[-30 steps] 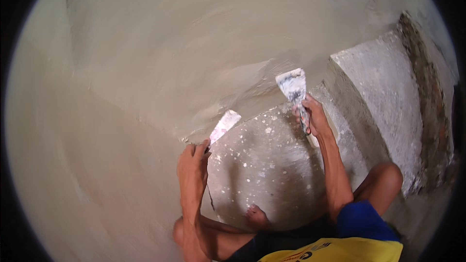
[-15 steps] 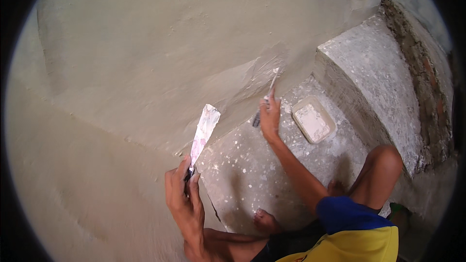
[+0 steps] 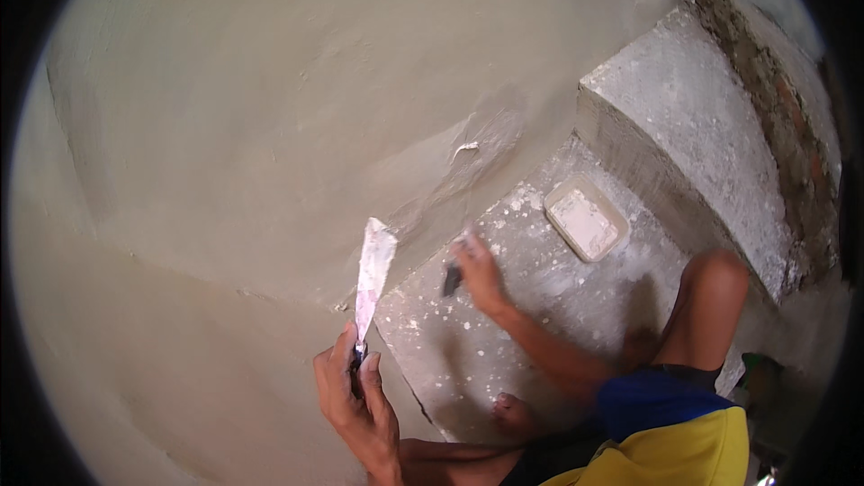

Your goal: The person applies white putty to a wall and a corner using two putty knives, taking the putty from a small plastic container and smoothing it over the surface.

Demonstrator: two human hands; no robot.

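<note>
My left hand (image 3: 355, 396) is closed around the dark handle of a putty knife (image 3: 373, 261). Its flat blade points up and carries white filler with a pinkish patch. My right hand (image 3: 480, 281), blurred by motion, grips a second putty knife by its black handle (image 3: 452, 280), over the speckled step near the wall's foot. That knife's blade is too smeared to make out clearly. On the grey-beige wall (image 3: 270, 126), above my right hand, a small ridge of white filler (image 3: 466, 148) sticks to a darker smoothed patch.
A rectangular tub (image 3: 564, 232) with whitish filler stands on the speckled concrete step (image 3: 531, 342), right of my right hand. Beyond it rises a higher step (image 3: 684, 99) with a rough broken edge (image 3: 756, 81). My bare foot (image 3: 515, 416) and bent knee (image 3: 717, 283) are close by.
My right hand has drawn back from the wall, down and to the left, with its putty knife. A white ridge of filler now shows on the wall. My left hand sits slightly lower and further right.
</note>
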